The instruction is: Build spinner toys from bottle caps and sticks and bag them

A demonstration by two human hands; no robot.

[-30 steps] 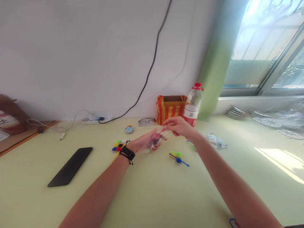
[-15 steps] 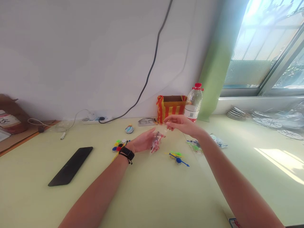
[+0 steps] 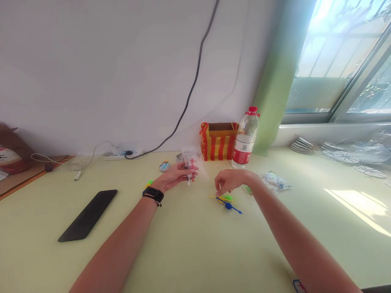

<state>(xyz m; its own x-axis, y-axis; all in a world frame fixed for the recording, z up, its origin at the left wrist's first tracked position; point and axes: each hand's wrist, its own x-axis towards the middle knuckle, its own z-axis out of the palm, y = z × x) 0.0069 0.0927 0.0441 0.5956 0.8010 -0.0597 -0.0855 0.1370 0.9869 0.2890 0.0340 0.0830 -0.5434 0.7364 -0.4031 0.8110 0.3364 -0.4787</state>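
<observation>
My left hand (image 3: 174, 178), with a black band on the wrist, is closed on a small clear plastic bag (image 3: 191, 162) holding red and pink parts, raised above the pale green table (image 3: 189, 244). My right hand (image 3: 229, 182) hangs curled, fingertips down, just above small toy tops with a blue stick (image 3: 229, 202) lying on the table. Whether those fingers pinch anything is hidden. A cluster of coloured plastic discs (image 3: 149, 184) lies by my left wrist.
A black phone (image 3: 88, 214) lies at the left. At the wall stand a striped orange box (image 3: 217, 141), a water bottle (image 3: 244, 139), glasses, a small round tin (image 3: 164, 166) and a power strip (image 3: 122, 154) with cables. More clear bags (image 3: 275, 181) lie at the right.
My right hand let go of the bag's top and dropped to the toy tops on the table. My left hand lifted the bag up and a little to the left.
</observation>
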